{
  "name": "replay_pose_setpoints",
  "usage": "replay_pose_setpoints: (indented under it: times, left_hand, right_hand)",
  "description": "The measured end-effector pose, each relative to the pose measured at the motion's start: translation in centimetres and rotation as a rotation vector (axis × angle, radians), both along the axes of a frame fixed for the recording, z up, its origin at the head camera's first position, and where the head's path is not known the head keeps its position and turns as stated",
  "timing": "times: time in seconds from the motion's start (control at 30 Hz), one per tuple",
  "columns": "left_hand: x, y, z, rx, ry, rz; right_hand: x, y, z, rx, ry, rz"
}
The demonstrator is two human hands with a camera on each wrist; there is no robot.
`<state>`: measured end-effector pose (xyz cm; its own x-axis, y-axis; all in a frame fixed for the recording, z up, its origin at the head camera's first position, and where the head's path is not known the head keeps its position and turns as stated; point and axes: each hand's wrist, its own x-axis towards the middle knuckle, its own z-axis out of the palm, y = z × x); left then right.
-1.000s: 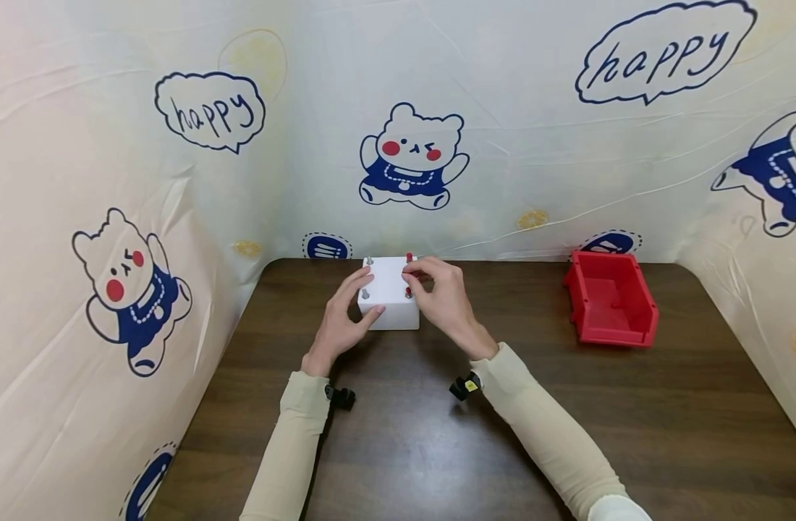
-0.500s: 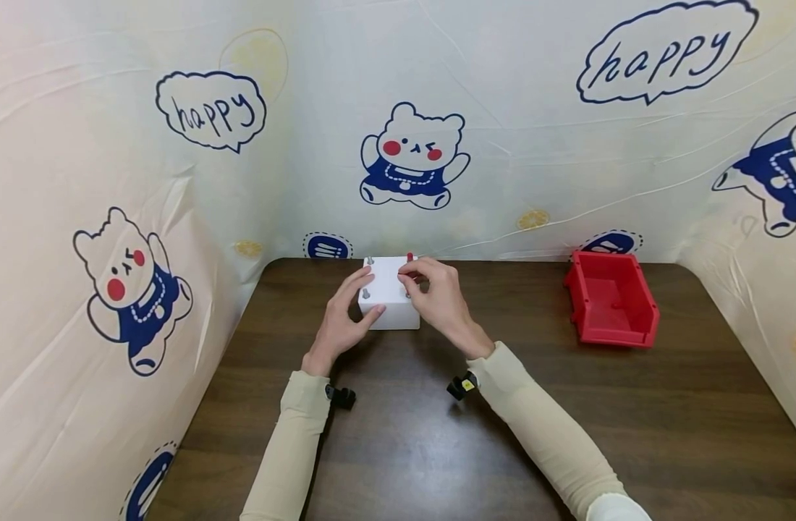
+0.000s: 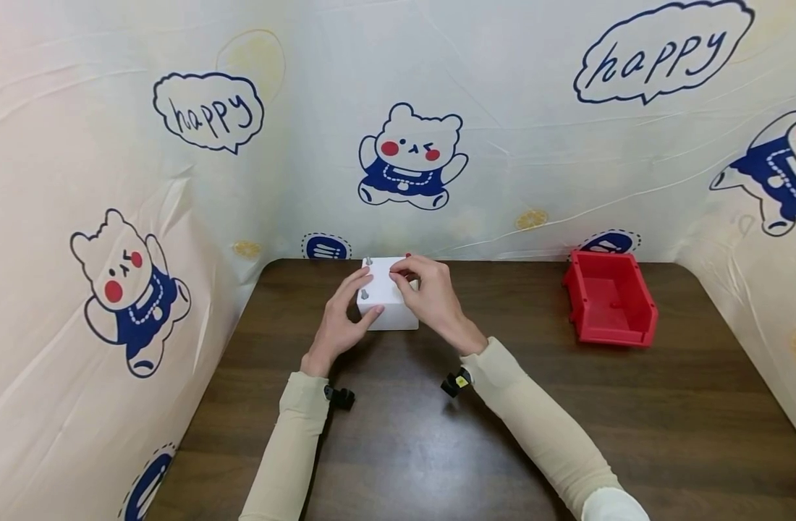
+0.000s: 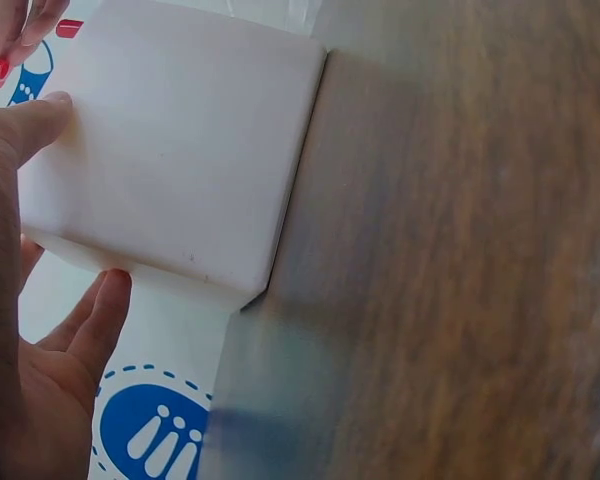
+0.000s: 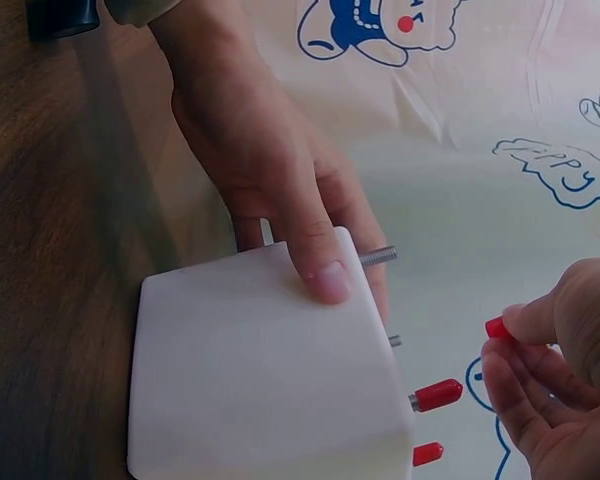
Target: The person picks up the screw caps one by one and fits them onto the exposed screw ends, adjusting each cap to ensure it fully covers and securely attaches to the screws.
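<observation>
A white box stands near the table's far edge, with threaded bolts rising from its top. My left hand grips its left side, thumb on the front face. Two bare bolts, the near one and the far one, show in the right wrist view. Red caps cover the two bolts on the other side, a near cap and a far cap. Above the box, my right hand pinches a small loose red cap between thumb and fingers, apart from the bolts.
A red plastic bin sits on the right part of the brown wooden table. Behind and beside the table hangs a pale curtain with bear prints. Each wrist wears a small black camera.
My right hand has shifted left over the box top, from beside the capped bolts toward the bare ones, still pinching the red cap. My left hand and the box have stayed in place.
</observation>
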<state>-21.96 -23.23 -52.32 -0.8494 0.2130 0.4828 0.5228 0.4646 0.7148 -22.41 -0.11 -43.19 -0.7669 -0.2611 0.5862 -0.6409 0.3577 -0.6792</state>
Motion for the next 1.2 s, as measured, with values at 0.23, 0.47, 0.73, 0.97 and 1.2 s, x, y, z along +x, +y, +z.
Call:
replay_pose_setpoints:
  times: [0.23,0.47,0.73,0.97,1.2]
  left_hand:
    - [0.1,-0.1,0.1,-0.024,0.008,0.007]
    - [0.1,0.0,0.0,-0.003,0.006,0.003]
    - [0.8,0.6,0.9,0.04,-0.014,-0.006]
    - [1.9,1.2,2.7,0.032,-0.015,-0.013]
    - [1.0,0.8,1.5,0.054,-0.036,-0.01]
  right_hand:
    - [-0.3,-0.5,0.1,0.007,0.005,0.017]
    - [-0.2,-0.9,0.1,0.022,-0.01,0.04]
    - [-0.3,-1.4,0.1,0.037,-0.016,0.05]
    - [-0.4,-1.7,0.1,0.044,-0.027,0.048]
    - [-0.5,-2.1,-0.3,0.037,-0.052,0.065]
